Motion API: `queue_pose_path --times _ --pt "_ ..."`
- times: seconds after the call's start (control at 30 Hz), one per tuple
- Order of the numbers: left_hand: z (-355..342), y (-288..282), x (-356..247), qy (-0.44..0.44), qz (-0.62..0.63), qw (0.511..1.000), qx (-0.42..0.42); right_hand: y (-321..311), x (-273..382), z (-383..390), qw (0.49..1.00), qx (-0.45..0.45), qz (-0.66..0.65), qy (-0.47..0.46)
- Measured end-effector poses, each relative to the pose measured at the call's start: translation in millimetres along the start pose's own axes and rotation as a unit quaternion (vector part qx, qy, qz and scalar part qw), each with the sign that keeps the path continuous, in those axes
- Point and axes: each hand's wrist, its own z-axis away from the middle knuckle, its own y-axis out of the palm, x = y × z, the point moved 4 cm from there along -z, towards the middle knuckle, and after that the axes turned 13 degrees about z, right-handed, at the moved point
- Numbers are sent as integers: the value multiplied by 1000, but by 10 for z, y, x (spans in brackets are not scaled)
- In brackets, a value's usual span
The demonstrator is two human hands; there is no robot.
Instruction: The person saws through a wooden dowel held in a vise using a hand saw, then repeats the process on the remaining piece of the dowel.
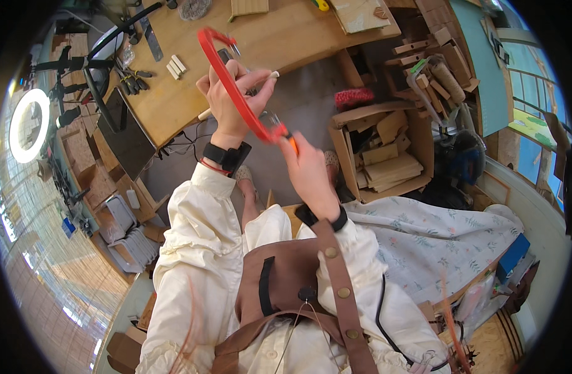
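Observation:
My right hand is closed round the orange and black handle of a saw with a red bow-shaped frame. The frame arches up and left, passing in front of my left hand. The thin blade itself is too fine to make out. My left hand is closed on a slim pale wooden stick, one end of which sticks out by the fingertips. Another pale end shows near the wrist, beside the table edge. A dark object sits just beyond the knuckles, mostly hidden by the frame.
The wooden table carries short pale wood pieces, pliers and a metal ruler. A cardboard box of wood offcuts stands at the right. A ring light glows at the left. Floral cloth lies near right.

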Motion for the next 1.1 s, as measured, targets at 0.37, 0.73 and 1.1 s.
queue_pose_path --times 0.37,0.73,1.1 --pt "-17 1 5 4 -14 1000 2 -22 -81 82 999 29 -16 20" --pt "-20 -10 -9 -1 -22 1000 5 -70 -63 228 998 31 -6 45" --pt "-22 -34 -70 30 -48 998 10 -20 -124 193 997 45 -32 46"
